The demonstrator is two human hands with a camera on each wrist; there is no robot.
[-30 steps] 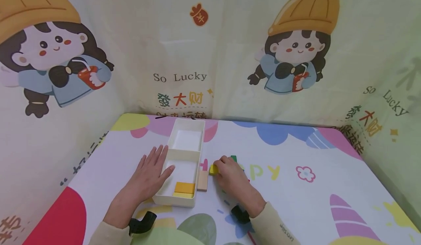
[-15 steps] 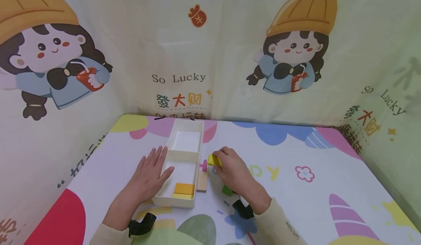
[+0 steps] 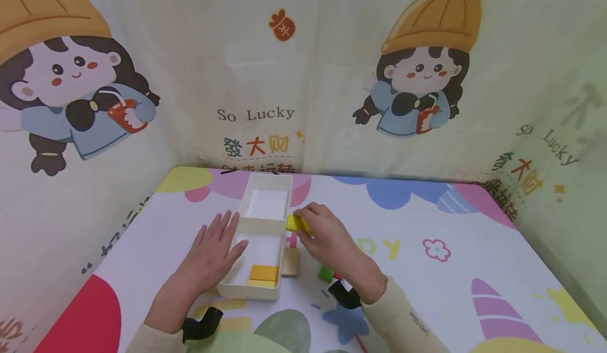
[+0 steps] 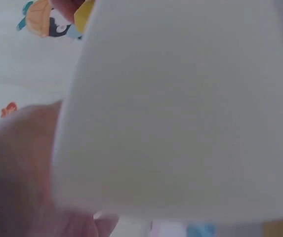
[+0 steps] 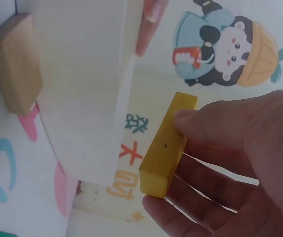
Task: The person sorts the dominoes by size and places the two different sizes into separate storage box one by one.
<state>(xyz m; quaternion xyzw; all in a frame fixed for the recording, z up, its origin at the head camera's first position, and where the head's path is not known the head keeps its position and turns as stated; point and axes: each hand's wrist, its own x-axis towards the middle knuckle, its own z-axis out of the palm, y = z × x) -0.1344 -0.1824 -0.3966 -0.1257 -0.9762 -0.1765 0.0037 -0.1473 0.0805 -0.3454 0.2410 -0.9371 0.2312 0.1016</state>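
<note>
1. Presently, the right hand [image 3: 327,232] pinches the yellow block [image 3: 292,223] between its thumb and fingers, just beside the right wall of the white box [image 3: 248,292], near the divider.
2. The left hand [image 3: 213,258] lies with its fingers straight and thumb spread, along the left side of this box; I judge it steadies the box, but how firmly it presses I cannot tell.
3. In the near compartment, the orange block [image 3: 264,272] and the pale yellow block [image 3: 260,283] lie at the near end.
4. If the step is to bring the pinched block into the box, it should, I think, be lifted well over the rim first, then lowered flat, without dropping.
5. It would be wise to pass clear of the wooden block [image 3: 290,263], which lies beside the right wall, and of the left thumb.
</note>
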